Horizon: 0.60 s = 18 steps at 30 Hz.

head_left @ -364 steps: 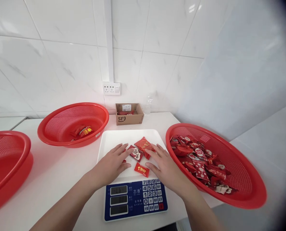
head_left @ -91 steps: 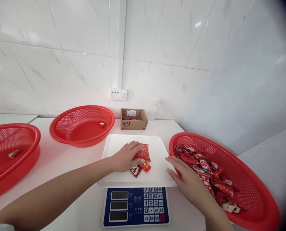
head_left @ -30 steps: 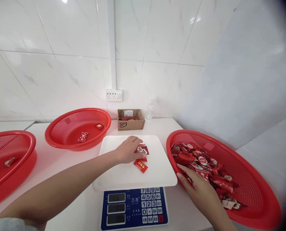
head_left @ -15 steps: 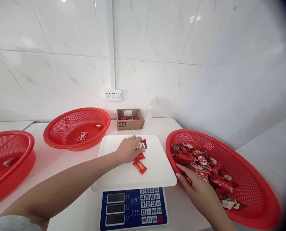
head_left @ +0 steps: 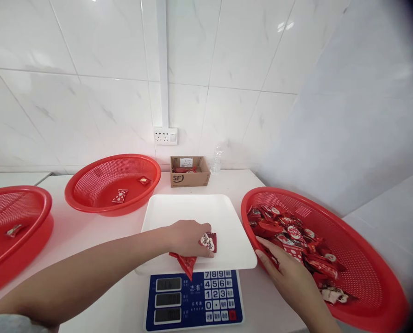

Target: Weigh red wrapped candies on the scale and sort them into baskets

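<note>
My left hand [head_left: 189,238] is closed over several red candy packets at the front of the white scale pan [head_left: 189,208]. A dark red packet with a white patch and black characters [head_left: 208,243] shows at its fingertips, and a bright red packet [head_left: 186,264] sticks out under the palm toward the pan's front edge. My right hand [head_left: 284,268] grips the left rim of a red mesh basket [head_left: 362,231], which is tilted and holds many wrapped candies [head_left: 293,233]. The fingers of that hand are partly hidden behind the rim.
The blue scale panel [head_left: 194,300] with displays and keys sits below the pan. Two more red baskets [head_left: 112,164] [head_left: 17,190] stand at left, with a few packets inside. A small cardboard box [head_left: 190,179] and a clear plastic bottle [head_left: 216,159] stand near the tiled wall.
My left hand has drawn nearer along the pan, gathering in the red packets that lay loose there. My right hand stays on the basket rim.
</note>
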Each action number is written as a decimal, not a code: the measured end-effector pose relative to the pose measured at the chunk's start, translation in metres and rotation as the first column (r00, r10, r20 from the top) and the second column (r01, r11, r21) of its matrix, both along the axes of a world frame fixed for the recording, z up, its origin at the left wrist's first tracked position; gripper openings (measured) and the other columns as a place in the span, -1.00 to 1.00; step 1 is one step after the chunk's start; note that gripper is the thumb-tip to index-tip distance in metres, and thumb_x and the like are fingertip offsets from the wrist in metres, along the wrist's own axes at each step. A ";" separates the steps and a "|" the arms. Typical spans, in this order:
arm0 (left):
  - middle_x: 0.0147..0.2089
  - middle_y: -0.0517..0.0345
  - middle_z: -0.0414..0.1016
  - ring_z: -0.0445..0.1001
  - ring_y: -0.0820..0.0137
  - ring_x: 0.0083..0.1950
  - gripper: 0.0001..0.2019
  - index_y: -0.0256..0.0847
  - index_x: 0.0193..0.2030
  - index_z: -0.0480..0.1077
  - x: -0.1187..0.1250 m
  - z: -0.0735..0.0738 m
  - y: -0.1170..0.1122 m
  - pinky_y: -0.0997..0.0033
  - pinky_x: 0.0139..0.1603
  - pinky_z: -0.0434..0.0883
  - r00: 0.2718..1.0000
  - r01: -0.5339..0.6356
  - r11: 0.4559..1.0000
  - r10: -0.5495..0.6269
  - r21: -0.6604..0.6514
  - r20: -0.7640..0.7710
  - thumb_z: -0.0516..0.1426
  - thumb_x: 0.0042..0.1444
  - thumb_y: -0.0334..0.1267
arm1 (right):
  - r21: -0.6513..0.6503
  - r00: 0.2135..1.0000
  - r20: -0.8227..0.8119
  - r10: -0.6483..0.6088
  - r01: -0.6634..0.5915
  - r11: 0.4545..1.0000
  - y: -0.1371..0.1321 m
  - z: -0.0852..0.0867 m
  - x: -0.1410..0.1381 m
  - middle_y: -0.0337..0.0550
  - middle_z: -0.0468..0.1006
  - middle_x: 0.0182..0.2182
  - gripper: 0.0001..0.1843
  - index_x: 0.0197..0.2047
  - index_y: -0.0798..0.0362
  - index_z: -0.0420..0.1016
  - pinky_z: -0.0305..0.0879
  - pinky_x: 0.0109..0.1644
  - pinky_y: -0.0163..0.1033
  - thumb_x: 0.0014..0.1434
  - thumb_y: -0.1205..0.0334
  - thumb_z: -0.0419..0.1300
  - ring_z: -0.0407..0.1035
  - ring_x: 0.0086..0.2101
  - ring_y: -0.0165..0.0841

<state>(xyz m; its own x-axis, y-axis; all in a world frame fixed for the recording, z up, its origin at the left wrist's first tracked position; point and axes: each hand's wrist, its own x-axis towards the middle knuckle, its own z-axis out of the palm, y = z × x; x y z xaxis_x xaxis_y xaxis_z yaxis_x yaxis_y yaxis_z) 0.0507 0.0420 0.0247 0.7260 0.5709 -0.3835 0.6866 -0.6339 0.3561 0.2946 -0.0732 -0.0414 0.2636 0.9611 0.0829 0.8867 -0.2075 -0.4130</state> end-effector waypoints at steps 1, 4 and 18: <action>-0.14 -0.10 0.49 0.47 0.06 -0.20 -0.40 -0.13 0.06 0.26 -0.001 -0.001 0.001 0.27 -0.36 0.31 1.000 -0.011 1.000 0.011 -0.001 0.016 0.01 -0.02 0.22 | -0.002 1.000 0.001 -0.003 0.003 1.000 0.000 0.000 0.000 -0.16 0.47 0.04 -0.50 0.06 -0.03 0.39 0.31 0.05 -0.04 0.19 -0.09 -0.09 0.34 0.03 -0.19; -0.17 -0.05 0.49 0.47 0.09 -0.21 -0.47 -0.12 -0.01 0.29 -0.006 -0.002 0.004 0.30 -0.39 0.31 0.995 -0.061 0.998 0.062 -0.018 0.080 0.03 -0.01 0.19 | 0.014 1.000 0.006 0.000 0.000 1.000 0.001 -0.003 0.003 -0.17 0.48 0.03 -0.51 0.04 -0.06 0.40 0.33 0.04 -0.04 0.18 -0.10 -0.07 0.36 0.02 -0.19; -0.23 0.14 0.52 0.49 0.24 -0.25 -0.55 -0.10 -0.13 0.35 -0.119 0.035 0.084 0.40 -0.35 0.34 0.648 -0.733 0.664 0.617 0.146 0.448 0.05 -0.01 0.18 | 0.033 1.000 -0.009 0.030 -0.029 0.999 0.004 -0.018 0.014 -0.12 0.48 0.03 -0.48 0.03 -0.03 0.40 0.32 0.05 0.00 0.17 -0.13 -0.08 0.34 0.03 -0.16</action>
